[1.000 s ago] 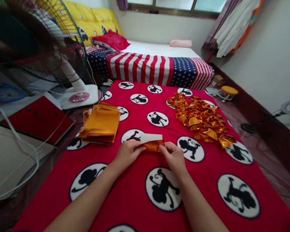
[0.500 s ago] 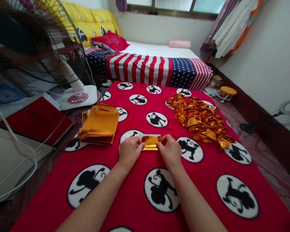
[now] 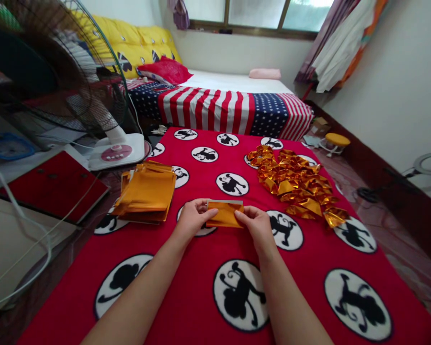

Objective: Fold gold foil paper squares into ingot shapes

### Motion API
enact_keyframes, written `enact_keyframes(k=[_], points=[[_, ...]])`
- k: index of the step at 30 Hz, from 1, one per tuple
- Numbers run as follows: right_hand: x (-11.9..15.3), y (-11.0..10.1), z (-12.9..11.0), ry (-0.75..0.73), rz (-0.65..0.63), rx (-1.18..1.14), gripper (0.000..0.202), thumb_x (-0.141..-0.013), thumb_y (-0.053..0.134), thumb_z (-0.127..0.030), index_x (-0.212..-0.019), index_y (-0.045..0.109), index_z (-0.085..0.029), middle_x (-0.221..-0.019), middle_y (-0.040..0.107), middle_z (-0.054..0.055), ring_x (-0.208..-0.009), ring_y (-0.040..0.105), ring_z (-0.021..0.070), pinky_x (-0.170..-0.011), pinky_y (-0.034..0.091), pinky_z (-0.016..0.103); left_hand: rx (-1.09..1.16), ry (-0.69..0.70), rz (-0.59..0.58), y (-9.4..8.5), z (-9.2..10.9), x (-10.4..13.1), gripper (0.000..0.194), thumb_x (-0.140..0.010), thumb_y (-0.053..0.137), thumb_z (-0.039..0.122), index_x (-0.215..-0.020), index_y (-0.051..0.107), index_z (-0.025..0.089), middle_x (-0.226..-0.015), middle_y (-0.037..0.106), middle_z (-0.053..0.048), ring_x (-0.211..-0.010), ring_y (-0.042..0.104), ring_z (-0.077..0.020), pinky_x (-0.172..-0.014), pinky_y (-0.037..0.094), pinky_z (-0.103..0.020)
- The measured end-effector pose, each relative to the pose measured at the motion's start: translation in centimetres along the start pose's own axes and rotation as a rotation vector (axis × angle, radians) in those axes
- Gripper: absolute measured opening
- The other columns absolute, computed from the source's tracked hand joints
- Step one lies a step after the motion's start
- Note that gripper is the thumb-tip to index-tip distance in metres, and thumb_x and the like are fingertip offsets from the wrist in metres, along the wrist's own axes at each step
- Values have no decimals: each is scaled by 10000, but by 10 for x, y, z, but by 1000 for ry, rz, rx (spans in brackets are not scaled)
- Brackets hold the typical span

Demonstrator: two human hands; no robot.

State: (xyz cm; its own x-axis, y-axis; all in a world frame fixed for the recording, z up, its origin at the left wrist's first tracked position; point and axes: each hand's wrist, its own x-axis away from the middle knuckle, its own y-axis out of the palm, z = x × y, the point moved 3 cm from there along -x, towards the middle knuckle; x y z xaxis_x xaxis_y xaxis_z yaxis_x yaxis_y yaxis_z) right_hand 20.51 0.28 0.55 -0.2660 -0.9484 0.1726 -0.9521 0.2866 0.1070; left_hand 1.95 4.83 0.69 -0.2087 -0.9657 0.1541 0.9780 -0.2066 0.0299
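A folded sheet of gold foil paper (image 3: 224, 214) is held level between my two hands, with a pale strip along its far edge. My left hand (image 3: 193, 218) pinches its left end, thumb on top and fingers behind. On the right end, my right hand (image 3: 256, 224) grips it the same way. To the left lies a stack of flat gold foil sheets (image 3: 146, 191). A pile of folded gold foil pieces (image 3: 294, 182) spreads over the right side of the cloth.
A red cloth with monkey prints (image 3: 179, 297) covers the table. An electric fan (image 3: 117, 151) stands at the left beside a red panel (image 3: 57, 184). Behind the table is a bed with a striped cover (image 3: 208, 108). A yellow-topped stool (image 3: 336, 140) sits on the floor at right.
The folded foil sheet now looks wider and duller, and its pale far strip shows more plainly. Both thumbs have shifted a little on it. The whole view has tipped slightly upward.
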Motion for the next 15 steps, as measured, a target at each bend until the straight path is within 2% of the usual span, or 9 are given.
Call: enact_keyframes(k=[1,3,7,10,15], points=[[0,0,-1,-12,9,10,297,-608,810,-419,-689,695,-158,-655,693,27,-568,586,146,-566,433,252,48,-21,-30,4,1,0,416,-601,807,430,-857,682,126,-755,724,-55,-680,679,-193,-629,540,-287],[0,-1,0,-41,24,53,291,-651,785,-428,-687,701,-153,-650,687,28,-578,587,151,-566,430,250,97,-22,-3,8,1,1,353,-605,798,419,-760,673,127,-711,715,-36,-638,664,-176,-596,533,-267],[-1,-1,4,-82,25,121,290,-719,731,-441,-724,723,-152,-693,701,45,-644,623,185,-602,457,269,65,33,92,10,-1,4,255,-636,749,357,-722,653,138,-715,709,-23,-643,649,-159,-590,514,-239],[-1,-1,6,-91,41,129,293,-737,708,-447,-732,722,-154,-700,702,47,-660,632,197,-611,467,277,-17,69,103,8,-3,4,222,-651,728,337,-650,622,142,-627,657,0,-570,595,-124,-525,452,-199],[1,-1,6,-113,73,180,326,-742,691,-476,-699,708,-153,-654,678,37,-615,605,181,-569,442,260,-53,80,96,6,-9,2,244,-669,723,363,-681,640,134,-590,611,19,-531,539,-103,-508,408,-190]])
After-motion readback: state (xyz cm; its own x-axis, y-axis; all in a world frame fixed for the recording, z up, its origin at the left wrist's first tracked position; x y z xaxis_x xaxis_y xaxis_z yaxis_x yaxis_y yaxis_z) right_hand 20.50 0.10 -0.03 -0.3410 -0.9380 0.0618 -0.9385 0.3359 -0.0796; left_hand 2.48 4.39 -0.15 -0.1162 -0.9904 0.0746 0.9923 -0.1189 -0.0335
